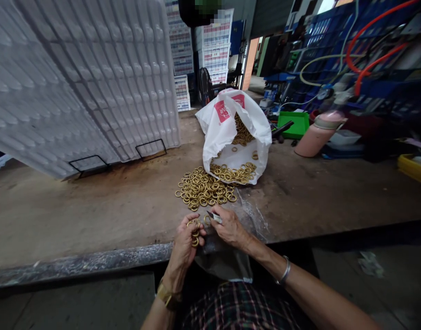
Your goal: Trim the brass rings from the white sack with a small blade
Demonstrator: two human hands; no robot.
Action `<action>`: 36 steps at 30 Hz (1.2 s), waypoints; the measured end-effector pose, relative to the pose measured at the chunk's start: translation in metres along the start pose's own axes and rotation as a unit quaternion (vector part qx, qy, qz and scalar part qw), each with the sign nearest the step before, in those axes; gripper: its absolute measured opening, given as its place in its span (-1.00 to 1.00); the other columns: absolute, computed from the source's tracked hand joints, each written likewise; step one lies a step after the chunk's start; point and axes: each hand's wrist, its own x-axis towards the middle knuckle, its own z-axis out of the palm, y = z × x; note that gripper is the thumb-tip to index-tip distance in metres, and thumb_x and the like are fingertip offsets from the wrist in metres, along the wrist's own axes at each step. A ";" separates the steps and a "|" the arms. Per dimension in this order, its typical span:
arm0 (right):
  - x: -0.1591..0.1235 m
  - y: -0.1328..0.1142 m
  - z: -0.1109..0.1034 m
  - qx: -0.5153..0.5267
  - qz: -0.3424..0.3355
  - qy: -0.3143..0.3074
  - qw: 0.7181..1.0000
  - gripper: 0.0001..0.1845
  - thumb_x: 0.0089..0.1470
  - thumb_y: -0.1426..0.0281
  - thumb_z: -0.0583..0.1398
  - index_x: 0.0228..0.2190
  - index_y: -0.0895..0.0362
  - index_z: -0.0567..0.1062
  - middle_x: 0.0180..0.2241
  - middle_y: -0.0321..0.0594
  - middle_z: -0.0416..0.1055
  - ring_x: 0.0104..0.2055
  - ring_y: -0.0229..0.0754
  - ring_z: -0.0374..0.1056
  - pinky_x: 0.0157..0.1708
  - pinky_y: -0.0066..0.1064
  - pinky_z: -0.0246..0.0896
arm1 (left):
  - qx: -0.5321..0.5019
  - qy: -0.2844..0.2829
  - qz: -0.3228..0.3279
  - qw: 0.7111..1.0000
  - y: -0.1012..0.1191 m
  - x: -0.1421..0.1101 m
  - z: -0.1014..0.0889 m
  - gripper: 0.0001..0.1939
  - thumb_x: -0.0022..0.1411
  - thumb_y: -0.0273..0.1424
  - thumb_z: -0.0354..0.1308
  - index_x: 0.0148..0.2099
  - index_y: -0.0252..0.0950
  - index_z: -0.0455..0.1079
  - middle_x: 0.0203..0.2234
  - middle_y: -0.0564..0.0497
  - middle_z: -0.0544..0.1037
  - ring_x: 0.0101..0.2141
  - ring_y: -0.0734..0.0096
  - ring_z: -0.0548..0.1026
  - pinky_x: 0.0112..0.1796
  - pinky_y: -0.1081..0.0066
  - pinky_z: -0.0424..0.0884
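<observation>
My left hand is closed around several small brass rings at the near edge of the workbench. My right hand is beside it, fingers pinched on a small dark and white tool next to one loose ring. Just beyond both hands lies a heap of brass rings spilled from a white plastic bag with red labels, which holds more rings inside. A clear plastic bag hangs over the bench edge under my hands.
A stack of white moulded trays leans on black wire stands at the left. A pink flask, a green tray and a yellow tray sit at the right. White crates and a fan stand behind.
</observation>
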 end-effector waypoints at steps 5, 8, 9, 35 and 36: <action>-0.003 -0.002 -0.004 -0.013 -0.008 -0.002 1.000 -0.96 -0.02 0.48 0.07 -0.47 0.11 0.30 -0.52 -0.31 0.31 -0.47 -0.28 0.21 -0.45 -0.49 0.04 | 0.005 -0.009 -0.002 1.000 0.000 -0.001 0.002 -0.71 -0.05 -0.24 0.24 -0.40 -0.34 0.27 -0.53 0.07 0.41 -0.54 0.51 0.42 -0.71 0.60 0.24; -0.004 -0.005 -0.006 -0.018 -0.013 -0.014 1.000 -0.94 -0.03 0.50 0.07 -0.44 0.11 0.31 -0.49 -0.29 0.35 -0.44 -0.27 0.24 -0.42 -0.49 0.05 | 0.030 -0.006 0.002 1.000 -0.001 0.000 0.005 -0.65 -0.06 -0.16 0.25 -0.40 -0.33 0.28 -0.53 0.08 0.40 -0.55 0.52 0.41 -0.71 0.61 0.22; -0.005 -0.005 -0.007 -0.024 -0.012 -0.020 0.999 -0.92 -0.04 0.51 0.07 -0.43 0.11 0.32 -0.48 -0.28 0.37 -0.43 -0.26 0.25 -0.41 -0.49 0.05 | 0.043 -0.012 0.004 0.999 -0.001 0.000 0.006 -0.65 -0.06 -0.15 0.25 -0.40 -0.33 0.28 -0.54 0.08 0.39 -0.56 0.54 0.40 -0.71 0.61 0.21; 0.005 -0.003 0.004 0.061 0.079 -0.084 0.991 -0.69 0.04 0.34 0.02 -0.67 0.13 0.15 -0.69 -0.42 0.08 -0.60 -0.37 -0.01 -0.59 -0.50 -0.17 | 0.242 0.036 0.032 0.969 -0.004 -0.004 0.016 -0.63 0.01 -0.07 0.10 -0.46 -0.31 0.23 -0.72 0.18 0.24 -0.74 0.66 0.14 -0.72 0.61 0.08; 0.006 -0.003 0.003 0.058 0.081 -0.086 0.991 -0.70 0.04 0.34 0.02 -0.67 0.13 0.16 -0.68 -0.42 0.08 -0.60 -0.37 -0.02 -0.59 -0.50 -0.17 | 0.241 0.037 0.028 0.970 -0.004 -0.004 0.017 -0.64 0.01 -0.07 0.10 -0.47 -0.30 0.23 -0.72 0.18 0.24 -0.74 0.65 0.14 -0.72 0.61 0.08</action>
